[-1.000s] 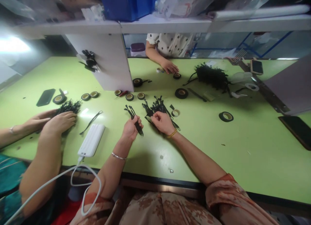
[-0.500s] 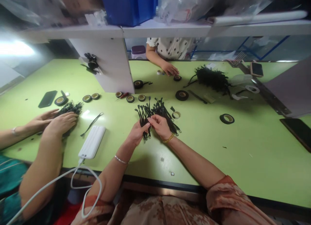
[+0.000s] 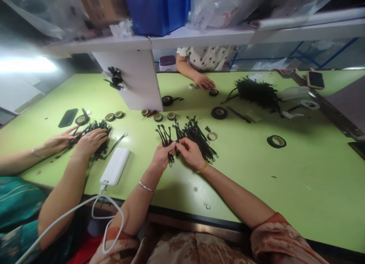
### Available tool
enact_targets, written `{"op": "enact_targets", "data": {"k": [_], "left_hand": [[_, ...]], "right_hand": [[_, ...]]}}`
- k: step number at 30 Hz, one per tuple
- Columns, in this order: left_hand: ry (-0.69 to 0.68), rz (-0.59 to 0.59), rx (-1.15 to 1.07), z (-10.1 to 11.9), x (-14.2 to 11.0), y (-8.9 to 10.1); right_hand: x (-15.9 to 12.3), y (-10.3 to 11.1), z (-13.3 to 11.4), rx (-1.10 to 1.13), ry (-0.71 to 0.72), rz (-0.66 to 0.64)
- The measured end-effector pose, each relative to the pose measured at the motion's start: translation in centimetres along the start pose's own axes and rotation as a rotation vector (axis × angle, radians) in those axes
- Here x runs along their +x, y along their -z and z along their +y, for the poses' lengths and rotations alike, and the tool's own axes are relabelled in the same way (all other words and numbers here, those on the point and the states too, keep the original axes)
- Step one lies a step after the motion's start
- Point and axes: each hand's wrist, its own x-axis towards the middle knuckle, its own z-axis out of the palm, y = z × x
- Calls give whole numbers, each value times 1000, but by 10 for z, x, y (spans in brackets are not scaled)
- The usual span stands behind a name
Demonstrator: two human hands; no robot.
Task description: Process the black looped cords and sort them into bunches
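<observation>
Hands brought together since earlier | small bundle of black ties is pinched by left hand | one tie is gripped by right hand beside tie pile on desk

Assembly workshop, shared green workbench, black tape rolls (many), cable-tie piles, several workers

Glaring light at left, warped blurry edges
</observation>
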Motion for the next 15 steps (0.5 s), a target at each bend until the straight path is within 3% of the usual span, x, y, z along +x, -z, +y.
{"op": "enact_targets", "data": {"k": [5,9,15], "left_hand": [[-5,-9,-17,-1,0,-2],[34,-39,-76,3,-2,-5],[53,17,-130,10,-3,-5]], "right_hand": [[0,-7,6,73,-59,-42],[3,-8,12,187,-94,30],[5,-6,14,273,-115,94]]}}
